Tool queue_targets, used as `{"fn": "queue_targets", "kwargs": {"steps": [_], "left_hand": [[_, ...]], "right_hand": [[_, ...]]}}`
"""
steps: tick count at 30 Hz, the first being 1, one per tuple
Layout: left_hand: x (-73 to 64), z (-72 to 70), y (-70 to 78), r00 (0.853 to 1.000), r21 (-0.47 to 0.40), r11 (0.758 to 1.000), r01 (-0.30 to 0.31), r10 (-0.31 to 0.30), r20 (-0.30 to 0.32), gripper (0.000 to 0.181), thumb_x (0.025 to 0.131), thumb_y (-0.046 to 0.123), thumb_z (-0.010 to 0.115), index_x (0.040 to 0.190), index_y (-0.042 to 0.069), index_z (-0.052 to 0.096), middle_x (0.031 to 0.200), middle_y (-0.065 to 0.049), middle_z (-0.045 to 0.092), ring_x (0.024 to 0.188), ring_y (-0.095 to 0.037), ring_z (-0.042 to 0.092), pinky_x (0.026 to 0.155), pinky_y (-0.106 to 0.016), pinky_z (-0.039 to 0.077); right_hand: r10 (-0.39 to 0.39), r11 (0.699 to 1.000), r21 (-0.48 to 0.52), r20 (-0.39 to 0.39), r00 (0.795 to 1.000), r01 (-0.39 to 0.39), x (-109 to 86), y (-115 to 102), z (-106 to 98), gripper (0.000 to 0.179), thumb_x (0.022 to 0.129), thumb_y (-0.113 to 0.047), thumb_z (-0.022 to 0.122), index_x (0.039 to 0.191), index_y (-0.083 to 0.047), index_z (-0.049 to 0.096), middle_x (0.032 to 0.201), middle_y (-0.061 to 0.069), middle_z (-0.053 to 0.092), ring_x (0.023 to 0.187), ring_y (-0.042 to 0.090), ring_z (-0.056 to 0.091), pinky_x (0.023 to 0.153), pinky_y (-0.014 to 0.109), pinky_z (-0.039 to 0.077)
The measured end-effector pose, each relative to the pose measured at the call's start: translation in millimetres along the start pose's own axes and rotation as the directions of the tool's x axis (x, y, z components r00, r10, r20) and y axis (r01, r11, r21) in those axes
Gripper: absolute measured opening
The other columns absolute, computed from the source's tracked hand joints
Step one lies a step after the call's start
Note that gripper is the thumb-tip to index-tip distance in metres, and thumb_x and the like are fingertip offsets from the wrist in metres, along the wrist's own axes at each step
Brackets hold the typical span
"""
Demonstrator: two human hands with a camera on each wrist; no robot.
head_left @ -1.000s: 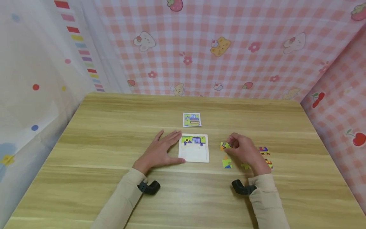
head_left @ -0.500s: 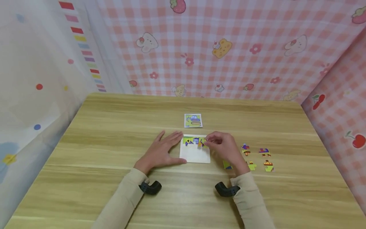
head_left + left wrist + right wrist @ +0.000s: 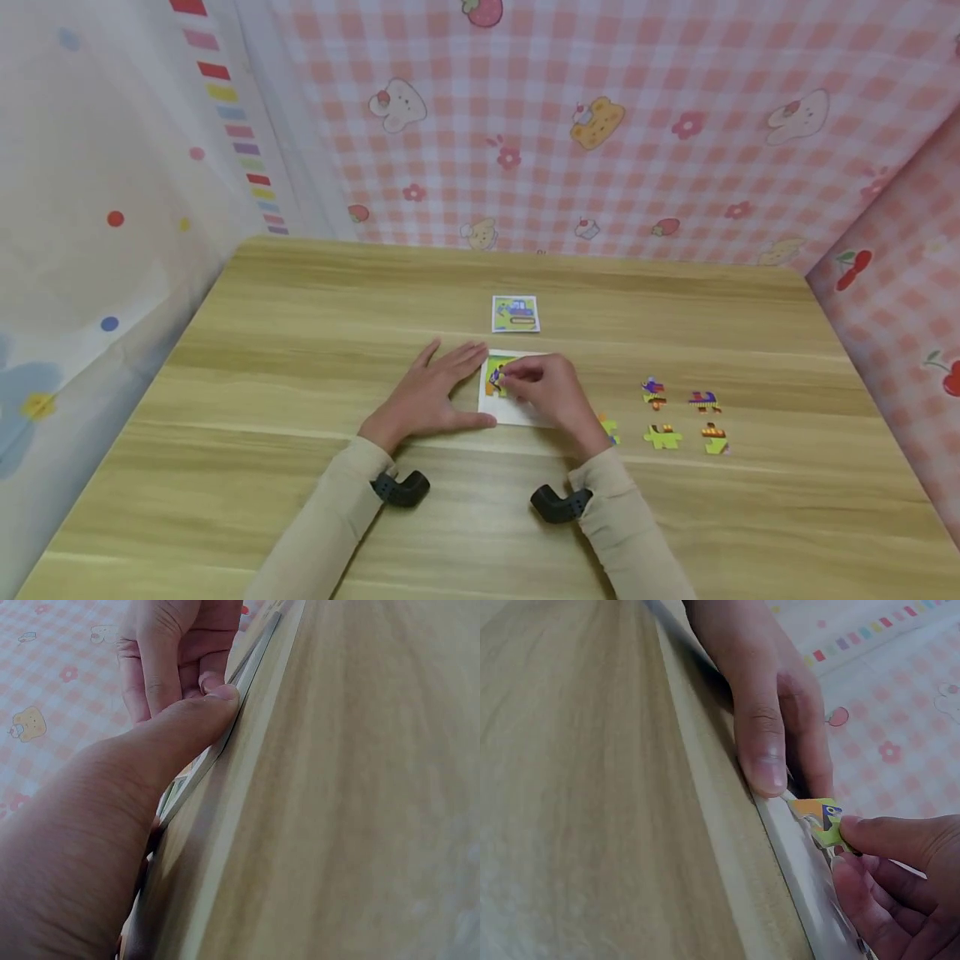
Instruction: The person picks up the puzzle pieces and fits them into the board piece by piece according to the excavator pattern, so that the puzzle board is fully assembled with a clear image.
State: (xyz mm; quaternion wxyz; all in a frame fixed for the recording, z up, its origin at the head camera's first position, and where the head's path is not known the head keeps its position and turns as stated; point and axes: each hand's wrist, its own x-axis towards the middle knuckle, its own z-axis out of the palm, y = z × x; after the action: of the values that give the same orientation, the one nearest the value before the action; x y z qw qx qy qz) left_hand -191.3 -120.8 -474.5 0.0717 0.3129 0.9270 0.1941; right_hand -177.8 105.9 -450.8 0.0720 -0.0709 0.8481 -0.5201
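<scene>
My right hand [image 3: 553, 390] pinches a jigsaw puzzle piece [image 3: 825, 820] between thumb and fingers, over the left part of the white puzzle tray [image 3: 517, 417]. Green, orange and dark blue show on the piece, which is tilted in the right wrist view. My left hand [image 3: 433, 395] is spread along the tray's left side, fingertips at its upper left corner and thumb [image 3: 202, 712] on its lower left edge. A row of fitted pieces lies along the tray's top, largely hidden by the right hand.
Several loose puzzle pieces [image 3: 663, 437] lie on the wooden table [image 3: 480, 517] right of the tray, one partly hidden by the right wrist. Beyond the tray lies a small picture card [image 3: 515, 314] showing a blue vehicle. A checked cloth [image 3: 540, 183] hangs behind the table.
My right hand has carried the puzzle piece leftward from the loose pieces, across the tray's right side, to its left part. The left hand has stayed at the tray's edge.
</scene>
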Motion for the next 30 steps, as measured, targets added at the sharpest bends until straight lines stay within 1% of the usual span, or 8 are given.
{"fn": "queue_targets", "kwargs": {"steps": [3,7,13,18,25,30], "left_hand": [[0.4,0.4,-0.3,1.0,0.001,1.0,-0.005,0.005,-0.006,0.109,0.084,0.082,0.06,0.164,0.016,0.027,0.17,0.004,0.022,0.158,-0.015,0.017,0.128,-0.048,-0.005],[0.4,0.7,-1.0,1.0,0.003,1.0,-0.01,0.01,-0.013,0.109,0.084,0.081,0.06,0.164,0.015,0.027,0.17,0.003,0.022,0.158,-0.015,0.018,0.128,-0.048,-0.004],[0.1,0.6,-0.9,1.0,0.005,1.0,-0.009,0.009,-0.009,0.108,0.084,0.081,0.059,0.165,0.016,0.026,0.171,0.003,0.022,0.158,-0.014,0.017,0.128,-0.048,-0.004],[1.0,-1.0,-0.1,1.0,0.004,1.0,-0.005,0.005,-0.006,0.108,0.084,0.081,0.059,0.165,0.017,0.026,0.171,0.004,0.021,0.158,-0.013,0.017,0.128,-0.047,-0.004],[1.2,-1.3,-0.7,1.0,0.003,1.0,-0.011,0.011,-0.014,0.108,0.084,0.079,0.062,0.164,0.015,0.028,0.17,0.003,0.023,0.157,-0.015,0.018,0.128,-0.049,-0.004],[0.5,-0.7,-0.2,1.0,-0.003,1.0,-0.008,0.008,-0.009,0.109,0.084,0.079,0.062,0.164,0.015,0.027,0.17,0.003,0.023,0.157,-0.014,0.019,0.128,-0.048,-0.004]], "right_hand": [[-0.025,0.999,-0.023,-0.011,1.0,0.025,0.8,1.6,2.5,0.011,0.092,-0.003,0.077,0.101,0.002,0.08,0.089,0.01,0.078,0.069,0.012,0.066,0.066,0.024,0.056],[-0.056,0.996,-0.072,-0.028,0.998,0.054,1.9,3.4,5.5,0.011,0.092,-0.003,0.077,0.101,0.002,0.08,0.093,0.011,0.078,0.076,0.013,0.067,0.072,0.026,0.058],[-0.053,0.992,-0.121,-0.043,0.998,0.047,2.3,4.7,8.3,0.01,0.092,-0.003,0.077,0.1,0.0,0.08,0.097,0.011,0.076,0.086,0.018,0.068,0.08,0.033,0.059],[-0.07,0.987,-0.146,-0.048,0.996,0.062,3.1,3.7,8.5,0.009,0.092,-0.003,0.078,0.1,0.0,0.081,0.097,0.011,0.076,0.089,0.021,0.069,0.082,0.037,0.06],[-0.079,0.984,-0.164,-0.049,0.996,0.07,2.4,2.1,9.8,0.008,0.093,-0.004,0.077,0.099,0.0,0.081,0.096,0.01,0.076,0.091,0.021,0.069,0.085,0.038,0.059],[-0.094,0.963,-0.255,-0.02,0.995,0.086,0.4,-1.7,11.4,0.009,0.094,-0.003,0.075,0.099,0.0,0.082,0.094,0.009,0.073,0.089,0.021,0.065,0.083,0.037,0.058]]}}
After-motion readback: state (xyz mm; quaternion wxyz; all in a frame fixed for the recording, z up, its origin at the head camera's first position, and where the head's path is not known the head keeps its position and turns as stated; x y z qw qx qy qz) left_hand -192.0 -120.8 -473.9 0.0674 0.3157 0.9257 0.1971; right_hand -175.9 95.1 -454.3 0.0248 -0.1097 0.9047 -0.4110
